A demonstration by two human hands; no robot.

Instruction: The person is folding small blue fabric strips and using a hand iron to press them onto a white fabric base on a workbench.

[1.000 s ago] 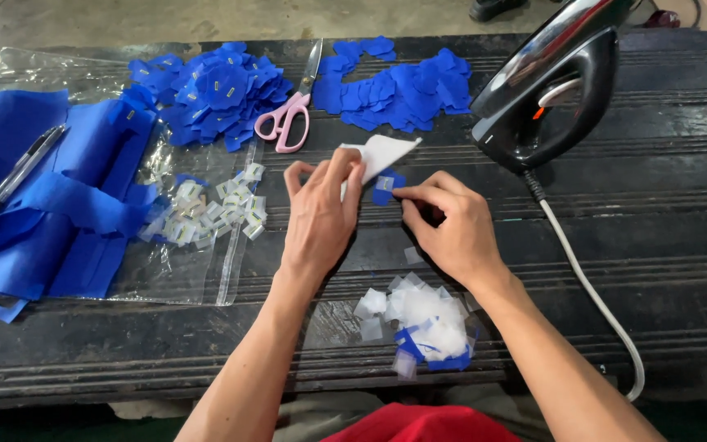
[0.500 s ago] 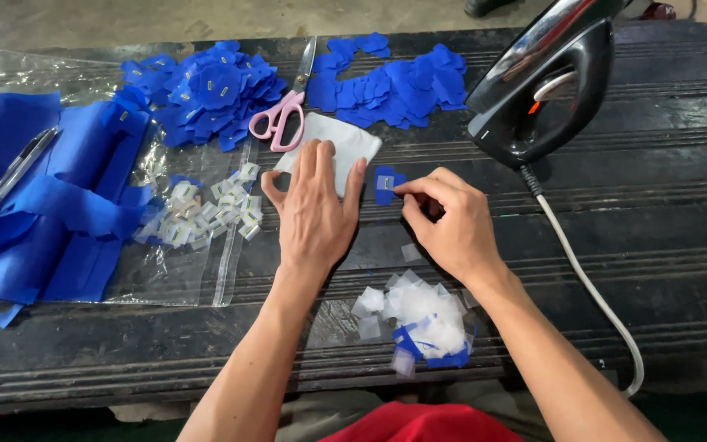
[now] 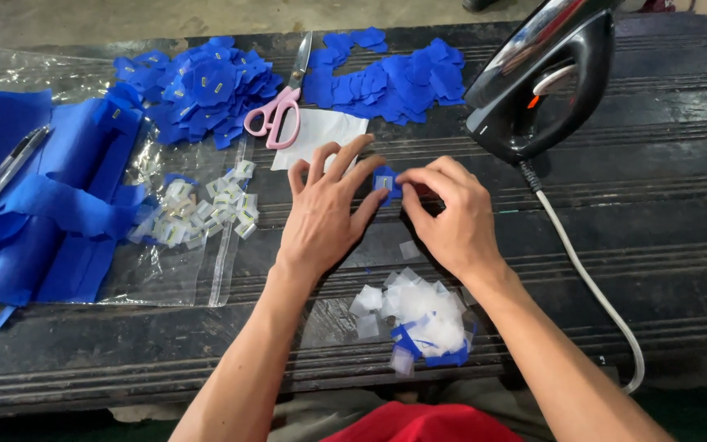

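1. The left hand (image 3: 325, 217) lay palm down on the dark ribbed table (image 3: 656, 229) with its fingers spread open; the tip of one finger touched a small blue fabric piece (image 3: 385, 182) that carried a pale square patch.
2. The right hand (image 3: 449, 214) had its fingers curled in, and its fingertips pinched the right edge of the same blue piece, which sat flat on the table between the two hands.
3. A white sheet of paper (image 3: 321, 135) lay just beyond the left fingertips, with pink-handled scissors (image 3: 281, 106) resting partly on its far left corner.
4. Two heaps of blue fabric cut-outs (image 3: 198, 90) sat at the far edge, one on each side of the scissors.
5. A black electric iron (image 3: 546, 78) stood tilted to the far right, its white cord (image 3: 591, 282) running down past the right forearm.
6. Small pale squares (image 3: 206, 209) lay on a clear plastic bag (image 3: 165, 270) to the left, beside folded blue cloth (image 3: 34, 213) and a dark pen (image 3: 2, 176).
7. A pile of white backing scraps with blue trimmings (image 3: 419, 315) lay near the wrists.
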